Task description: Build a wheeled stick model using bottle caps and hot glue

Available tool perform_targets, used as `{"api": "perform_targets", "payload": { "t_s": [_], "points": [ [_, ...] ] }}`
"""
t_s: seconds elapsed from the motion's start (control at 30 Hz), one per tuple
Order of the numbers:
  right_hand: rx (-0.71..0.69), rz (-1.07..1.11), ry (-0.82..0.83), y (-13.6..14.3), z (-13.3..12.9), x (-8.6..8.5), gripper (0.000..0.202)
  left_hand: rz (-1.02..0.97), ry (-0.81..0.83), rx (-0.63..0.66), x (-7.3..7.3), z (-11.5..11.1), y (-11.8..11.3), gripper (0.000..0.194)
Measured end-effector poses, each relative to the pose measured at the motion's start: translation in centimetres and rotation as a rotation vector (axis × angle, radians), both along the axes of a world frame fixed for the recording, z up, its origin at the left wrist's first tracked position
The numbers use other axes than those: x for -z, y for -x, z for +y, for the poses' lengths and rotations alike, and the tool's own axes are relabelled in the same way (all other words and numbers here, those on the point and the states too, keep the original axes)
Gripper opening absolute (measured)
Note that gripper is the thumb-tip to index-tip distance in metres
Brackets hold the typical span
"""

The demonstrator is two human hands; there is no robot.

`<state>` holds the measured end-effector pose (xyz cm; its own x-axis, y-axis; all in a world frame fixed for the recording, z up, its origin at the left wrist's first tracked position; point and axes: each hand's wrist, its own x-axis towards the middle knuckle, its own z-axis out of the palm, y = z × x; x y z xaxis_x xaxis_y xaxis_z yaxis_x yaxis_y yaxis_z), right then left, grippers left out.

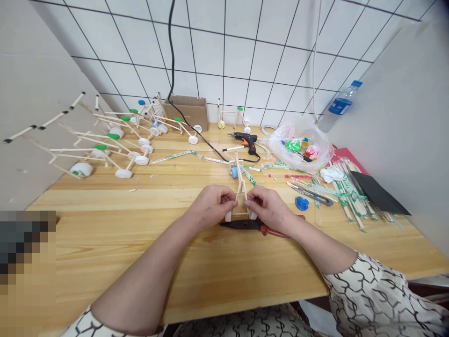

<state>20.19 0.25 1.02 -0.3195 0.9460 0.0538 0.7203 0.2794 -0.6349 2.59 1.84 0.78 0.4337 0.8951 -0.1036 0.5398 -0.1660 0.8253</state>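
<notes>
A small tricycle model made of wooden sticks (240, 180) stands on the table in front of me, with white wheels at its near end and a blue round part at its far end. My left hand (215, 206) pinches its left side between thumb and fingers. On the other side, my right hand (268, 206) pinches the right stick in the same way. Just below the model lie pliers (245, 225) with dark jaws and red handles, partly under my right forearm. A blue round cap or roll (301, 202) sits to the right of my right hand.
Several finished-looking stick models (115, 135) stand at the left and back, near a cardboard box (189, 112). A black glue gun (247, 140) with its cord lies behind the model. Rightward are a plastic bag (300, 145), snips (314, 194), wrapped chopsticks (351, 196) and a water bottle (340, 107).
</notes>
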Motion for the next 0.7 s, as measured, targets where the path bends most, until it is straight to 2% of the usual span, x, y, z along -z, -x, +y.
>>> {"api": "perform_targets", "payload": {
  "t_s": [0.7],
  "points": [
    [-0.008, -0.003, -0.021, -0.05, -0.08, 0.08, 0.013, -0.01, -0.009, 0.0, 0.28, 0.05, -0.07, 0.016]
  ]
}}
